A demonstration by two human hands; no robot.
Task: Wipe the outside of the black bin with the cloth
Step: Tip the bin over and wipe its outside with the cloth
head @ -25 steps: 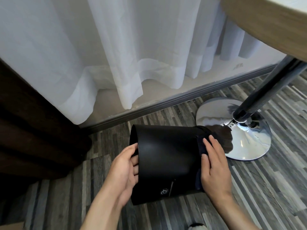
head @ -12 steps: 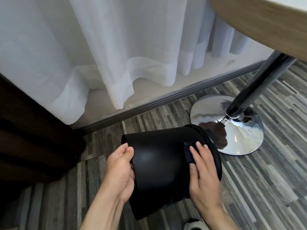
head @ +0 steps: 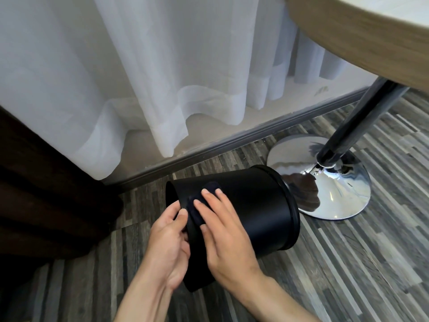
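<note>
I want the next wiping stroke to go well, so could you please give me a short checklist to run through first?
1. Black bin held tilted on its side: ok.
2. Left hand gripping one end of the bin: ok.
3. Cloth flat on the outer wall under the right hand: ok.
4. Chrome table base beside the bin, whether touching: cannot tell.
5. Underside wiped: cannot tell.
</note>
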